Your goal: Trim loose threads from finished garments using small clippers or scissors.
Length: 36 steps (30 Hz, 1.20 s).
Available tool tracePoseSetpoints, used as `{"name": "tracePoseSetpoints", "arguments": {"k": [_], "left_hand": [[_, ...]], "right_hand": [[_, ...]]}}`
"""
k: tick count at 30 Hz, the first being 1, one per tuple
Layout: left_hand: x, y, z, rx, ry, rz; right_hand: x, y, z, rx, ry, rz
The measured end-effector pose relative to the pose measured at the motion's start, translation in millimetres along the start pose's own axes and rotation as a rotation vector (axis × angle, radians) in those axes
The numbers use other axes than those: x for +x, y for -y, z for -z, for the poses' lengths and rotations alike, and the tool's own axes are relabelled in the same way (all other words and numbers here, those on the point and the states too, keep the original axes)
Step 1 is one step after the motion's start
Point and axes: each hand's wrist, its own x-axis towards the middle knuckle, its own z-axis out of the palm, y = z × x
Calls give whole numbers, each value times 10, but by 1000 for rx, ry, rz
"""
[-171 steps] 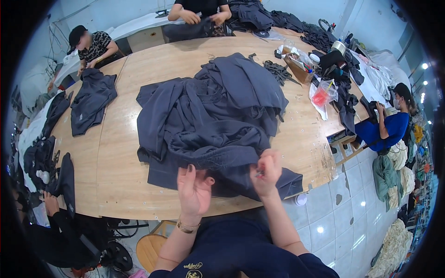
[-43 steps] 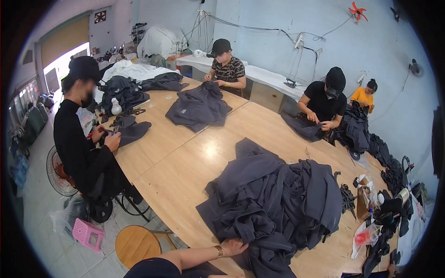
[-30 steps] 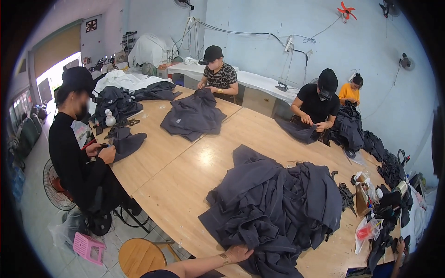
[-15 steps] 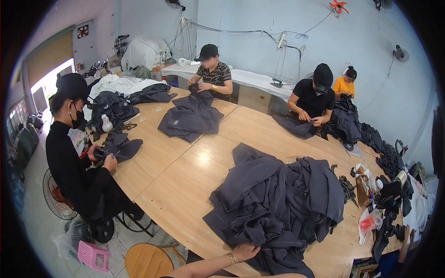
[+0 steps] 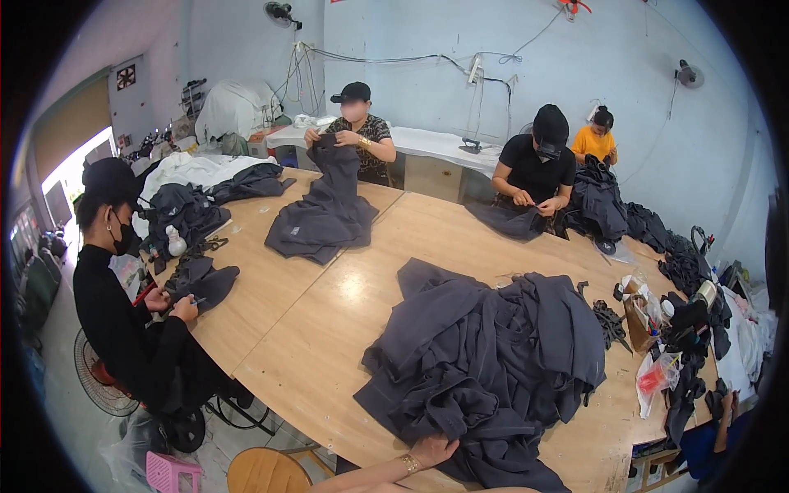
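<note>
A big heap of dark grey garments (image 5: 493, 361) lies on the wide wooden table (image 5: 304, 329) in front of me. My left hand (image 5: 431, 450), with a gold bracelet on the wrist, reaches in from the lower edge. It lies on the near edge of the heap, its fingers curled into the cloth. My right hand is out of the picture.
A person in black (image 5: 115, 320) sits at the table's left edge working on a dark piece. Across the table, one person (image 5: 355, 123) holds up a grey garment and two more sit further right. Bags and tools (image 5: 674, 329) crowd the right end. A wooden stool (image 5: 267, 472) stands below.
The view has swung up from my two hands to the left across the room. My right hand has left the picture. My left hand stays on the heap. The person opposite has lifted a garment.
</note>
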Motion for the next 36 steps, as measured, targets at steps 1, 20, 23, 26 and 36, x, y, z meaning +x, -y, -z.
{"name": "tracePoseSetpoints", "arguments": {"k": [1,20,23,26,36], "left_hand": [[-4,-20,11,-2,5,0],[-15,-32,-2,14,174,185],[-35,1,-6,35,34,53],[-14,-18,11,48,131,129],[14,-68,36,7,167,176]], "right_hand": [[-5,26,24,90,52,-60],[107,-83,-195,-55,147,-61],[-7,-144,-248,-191,-19,110],[-85,-185,-200,-64,-47,101],[-241,-104,-62,13,120,119]]}}
